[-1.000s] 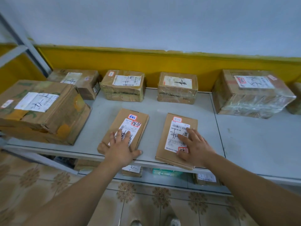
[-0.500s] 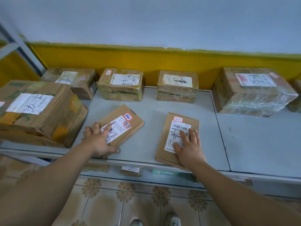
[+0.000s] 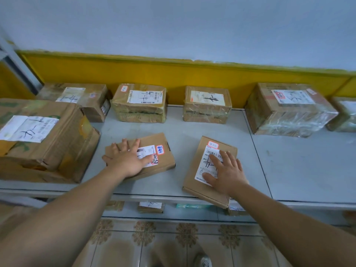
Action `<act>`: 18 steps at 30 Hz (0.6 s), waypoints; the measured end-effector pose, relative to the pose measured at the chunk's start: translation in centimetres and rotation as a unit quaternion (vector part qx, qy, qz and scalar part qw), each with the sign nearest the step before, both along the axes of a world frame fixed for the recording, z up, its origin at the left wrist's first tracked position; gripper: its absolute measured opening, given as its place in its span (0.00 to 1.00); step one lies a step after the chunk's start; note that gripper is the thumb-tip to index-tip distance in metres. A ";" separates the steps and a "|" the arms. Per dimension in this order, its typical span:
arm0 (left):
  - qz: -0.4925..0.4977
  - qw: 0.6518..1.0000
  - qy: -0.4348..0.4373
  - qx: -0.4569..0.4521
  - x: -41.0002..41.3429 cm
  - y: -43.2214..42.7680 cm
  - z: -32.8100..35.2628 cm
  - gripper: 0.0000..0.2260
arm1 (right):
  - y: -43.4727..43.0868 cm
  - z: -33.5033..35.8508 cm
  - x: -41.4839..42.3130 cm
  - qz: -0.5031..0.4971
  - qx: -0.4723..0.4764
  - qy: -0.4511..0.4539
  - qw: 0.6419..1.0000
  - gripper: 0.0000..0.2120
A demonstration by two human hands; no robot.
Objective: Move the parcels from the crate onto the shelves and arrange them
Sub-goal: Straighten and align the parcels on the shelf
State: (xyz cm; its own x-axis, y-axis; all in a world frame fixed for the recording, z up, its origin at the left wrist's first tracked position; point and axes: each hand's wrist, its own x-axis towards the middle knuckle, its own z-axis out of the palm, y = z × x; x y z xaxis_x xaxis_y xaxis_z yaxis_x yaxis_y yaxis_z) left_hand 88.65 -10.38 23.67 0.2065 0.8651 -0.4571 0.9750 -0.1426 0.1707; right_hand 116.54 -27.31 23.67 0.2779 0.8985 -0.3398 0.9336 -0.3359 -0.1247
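Flat and spread, my left hand (image 3: 129, 160) presses the left parcel (image 3: 165, 162), my right hand (image 3: 225, 174) the right parcel (image 3: 202, 193), both at the front of the shelf (image 3: 192, 128). Left one lies crosswise; right one points at the wall (image 3: 173, 26), corner overhanging.

Looks like a courier parcel storeroom: grey metal shelf (image 3: 212, 128) lined with taped cardboard parcels (image 3: 138, 110) carrying shipping labels (image 3: 144, 96) and marker-scrawled codes, above a patterned tile floor (image 3: 154, 243).
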 end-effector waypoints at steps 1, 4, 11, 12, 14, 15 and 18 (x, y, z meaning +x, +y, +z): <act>0.016 1.000 0.000 0.007 0.3 0.0 -0.4 0.43 | 0.4 0.1 0.4 0.042 -0.006 -0.004 0.999 0.37; 0.008 0.998 0.023 0.050 0.6 -0.2 -2.1 0.44 | 1.7 0.0 1.4 0.198 -0.026 -0.035 0.979 0.41; -0.082 0.991 0.046 0.099 -1.5 1.6 -3.7 0.49 | 5.8 -1.7 2.9 0.290 -0.017 -0.062 0.955 0.44; -0.095 0.989 0.050 0.102 -1.9 1.9 -3.8 0.50 | 6.3 -1.9 2.8 0.269 -0.006 -0.063 0.961 0.45; -0.106 0.987 0.057 0.107 -2.3 2.3 -3.8 0.50 | 7.2 -2.2 2.9 0.226 0.008 -0.064 0.972 0.45; -0.106 0.987 0.059 0.109 -2.2 2.3 -3.8 0.50 | 7.6 -2.2 3.0 0.207 0.010 -0.063 0.976 0.46; -0.075 0.989 0.060 0.110 -1.3 1.7 -3.9 0.48 | 8.8 -2.1 3.4 0.146 0.006 -0.065 0.987 0.47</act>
State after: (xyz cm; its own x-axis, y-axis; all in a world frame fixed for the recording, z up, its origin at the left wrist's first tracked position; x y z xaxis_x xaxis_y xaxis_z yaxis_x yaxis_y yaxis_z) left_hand 87.38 -8.69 19.73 0.2954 0.9102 -0.2904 0.9514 -0.3079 0.0030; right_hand 119.93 -18.46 21.62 0.0460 0.9506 -0.3070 0.9988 -0.0486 -0.0008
